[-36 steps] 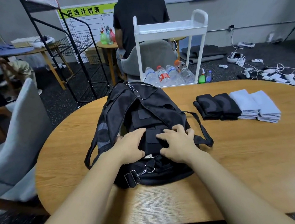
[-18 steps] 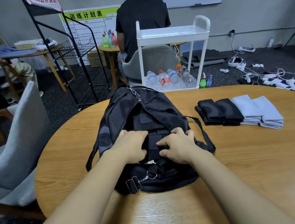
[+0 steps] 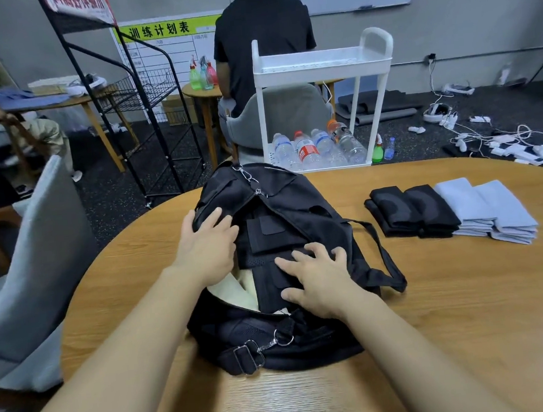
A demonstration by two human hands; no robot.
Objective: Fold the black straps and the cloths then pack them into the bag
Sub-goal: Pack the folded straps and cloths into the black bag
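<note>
1. The left hand (image 3: 206,246) lies with fingers straight and spread on the left flap of the black bag (image 3: 299,210), pressing it outward; it grips nothing.
2. The right hand (image 3: 318,277) rests palm down, fingers spread wide and only slightly bent, on a folded black strap (image 3: 270,284) lying in the bag's open mouth; it presses rather than pinches.
3. A second folded black strap (image 3: 265,232) sits just beyond the first, deeper in the bag's opening, between the two hands.
4. Cream lining (image 3: 234,290) shows inside the bag, left of the pressed strap.
5. The bag sits on the wooden table (image 3: 466,304), its carry strap (image 3: 384,255) looping out on its right side and a metal clip and buckle (image 3: 261,346) at its near end.
6. Right of the bag, well apart from it, two folded black strap bundles (image 3: 413,211) lie on the table, touching each other.
7. Just right of these bundles sit two stacks of folded pale blue cloths (image 3: 488,208), farthest from the bag.
8. Beyond the bag, off the table, stands a white cart (image 3: 321,65) with water bottles (image 3: 308,147) on its lower shelf.
9. Behind the cart a person in a black shirt (image 3: 263,31) sits facing away.
</note>
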